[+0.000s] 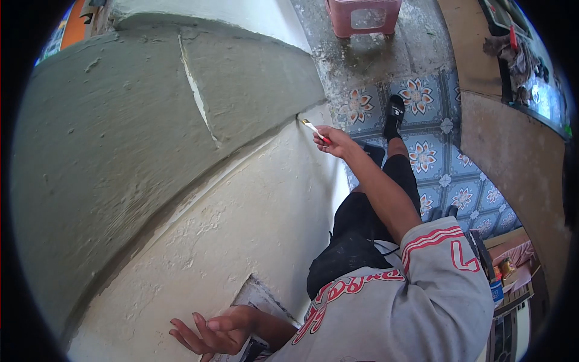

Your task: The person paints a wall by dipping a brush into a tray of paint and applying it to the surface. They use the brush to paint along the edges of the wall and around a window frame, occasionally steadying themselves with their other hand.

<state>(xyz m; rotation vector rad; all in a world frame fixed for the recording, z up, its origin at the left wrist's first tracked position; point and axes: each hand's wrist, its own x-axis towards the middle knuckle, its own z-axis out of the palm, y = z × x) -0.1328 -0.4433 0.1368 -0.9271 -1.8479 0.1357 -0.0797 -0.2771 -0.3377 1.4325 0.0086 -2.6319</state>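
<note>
A small paintbrush (310, 126) with a white and red handle is gripped in the fingers of my right hand (330, 142). Its bristle end points at the lower edge of a grey-coated band (139, 102) on the wall, close to the band's right end; whether it touches cannot be made out. My left hand (211, 333) holds nothing, fingers apart, palm turned up, in front of the cream wall (241, 217). A narrow pale streak (196, 90) runs across the grey band. Between grey and cream lies an uneven, darker border.
A pink plastic stool (364, 17) stands on stained concrete at the top. Flower-patterned blue tiles (425, 154) lie under my feet. Near my left wrist is a rectangular recess (259, 295). A brown panel (506, 145) and a cluttered shelf (512, 280) are at right.
</note>
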